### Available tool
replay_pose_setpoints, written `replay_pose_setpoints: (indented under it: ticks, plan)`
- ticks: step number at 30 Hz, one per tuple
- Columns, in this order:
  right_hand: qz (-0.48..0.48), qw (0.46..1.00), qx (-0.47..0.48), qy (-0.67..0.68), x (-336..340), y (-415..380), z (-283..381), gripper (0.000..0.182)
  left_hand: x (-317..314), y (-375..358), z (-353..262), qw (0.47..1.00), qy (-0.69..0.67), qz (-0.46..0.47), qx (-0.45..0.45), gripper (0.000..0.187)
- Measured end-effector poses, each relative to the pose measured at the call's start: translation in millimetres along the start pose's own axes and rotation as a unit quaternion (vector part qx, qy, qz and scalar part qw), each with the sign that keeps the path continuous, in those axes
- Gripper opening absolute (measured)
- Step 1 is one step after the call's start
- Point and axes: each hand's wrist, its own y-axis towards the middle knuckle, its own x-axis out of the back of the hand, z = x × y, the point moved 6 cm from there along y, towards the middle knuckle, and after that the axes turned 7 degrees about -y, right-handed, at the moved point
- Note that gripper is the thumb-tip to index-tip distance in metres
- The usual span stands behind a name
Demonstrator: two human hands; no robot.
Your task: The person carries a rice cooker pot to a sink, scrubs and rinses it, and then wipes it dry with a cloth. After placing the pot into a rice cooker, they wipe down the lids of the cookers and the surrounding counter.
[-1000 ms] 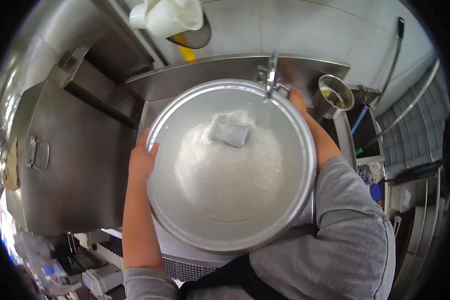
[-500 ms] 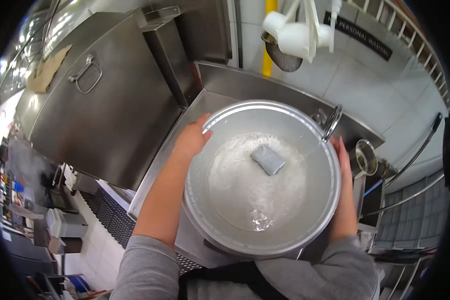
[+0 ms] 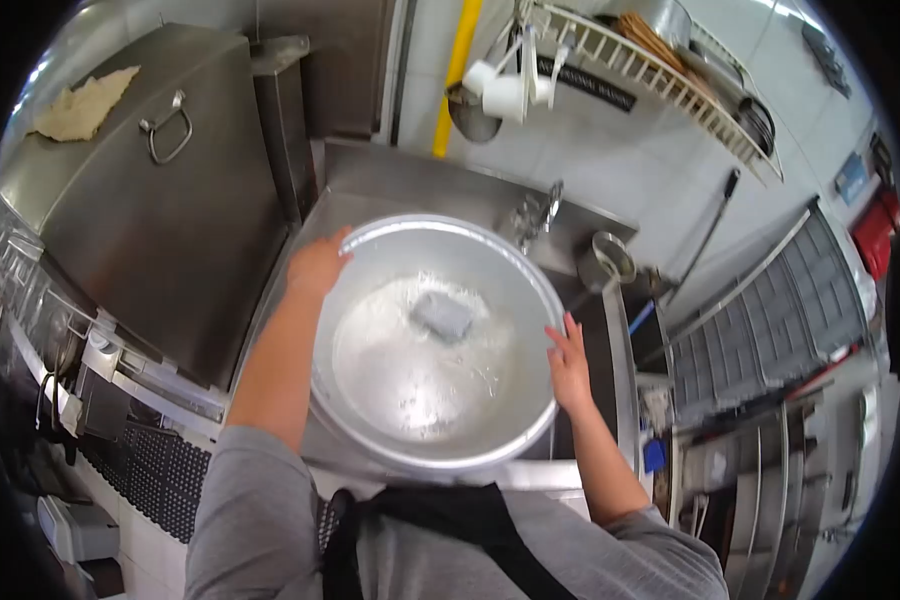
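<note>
A large round metal pot (image 3: 540, 425) stands at the sink, with cloudy, foamy water in its bottom. A grey sponge or folded cloth (image 3: 442, 315) lies in the water. My left hand (image 3: 318, 264) grips the pot's rim at its upper left, fingers over the edge. At the right side of the rim is my right hand (image 3: 569, 366), its fingers spread against the edge. Just behind the pot stands a metal tap (image 3: 542, 215).
On the left is a large steel unit (image 3: 160, 230) with a handle and a piece of cardboard (image 3: 85, 103) on top. A small metal pot (image 3: 607, 262) stands right of the tap. Above hangs a wire rack (image 3: 660, 70) with utensils. A grey crate (image 3: 770, 320) leans at the right.
The view has shifted, so the pot appears further left and lower. The tap now shows clear of the rim, and my right hand's fingers are more visible and spread.
</note>
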Motion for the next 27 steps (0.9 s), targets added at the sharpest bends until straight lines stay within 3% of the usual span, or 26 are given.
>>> replay_pose_setpoints:
  ticks: [3,5,6,8,9,11,13,17,20,22,25,27]
  plan:
    - [-0.044,0.991,0.049,-0.114,-9,-17,18,0.033,2,-13,26,0.999,-0.006,-0.021,-0.025,0.053]
    - [-0.007,0.969,0.038,-0.246,-9,-25,59,0.031,-2,-17,46,0.999,-0.012,-0.025,-0.039,0.052]
    - [0.002,0.968,0.030,-0.249,-12,-28,72,0.031,5,-29,49,0.999,-0.002,-0.021,-0.026,0.050]
    - [0.118,0.871,0.126,-0.460,-45,-40,105,0.034,10,-51,68,1.000,-0.022,-0.015,-0.012,0.050]
    - [0.124,0.871,0.127,-0.459,-58,-40,112,0.034,14,-58,73,0.999,-0.036,-0.026,-0.002,0.050]
    - [0.254,0.915,0.159,-0.269,-106,-47,132,0.047,17,-72,83,0.999,-0.048,-0.018,0.012,0.051]
    - [0.298,0.930,0.161,-0.143,-140,-40,163,0.058,19,-85,95,0.998,-0.059,-0.016,0.030,0.052]
    - [0.252,0.918,0.230,-0.202,-206,3,176,0.064,26,-113,105,0.994,-0.093,-0.021,0.061,0.052]
    - [0.321,0.899,0.187,-0.234,-257,14,178,0.059,30,-123,114,0.990,-0.112,-0.032,0.079,0.052]
    - [0.346,0.873,0.289,-0.186,-280,-7,208,0.055,27,-122,118,0.990,-0.113,-0.031,0.081,0.051]
    - [0.390,0.876,0.282,-0.036,-302,-61,258,0.050,28,-117,120,0.986,-0.138,-0.046,0.086,0.049]
    - [0.397,0.889,0.228,0.024,-313,-70,286,0.054,30,-116,120,0.974,-0.195,-0.052,0.104,0.047]
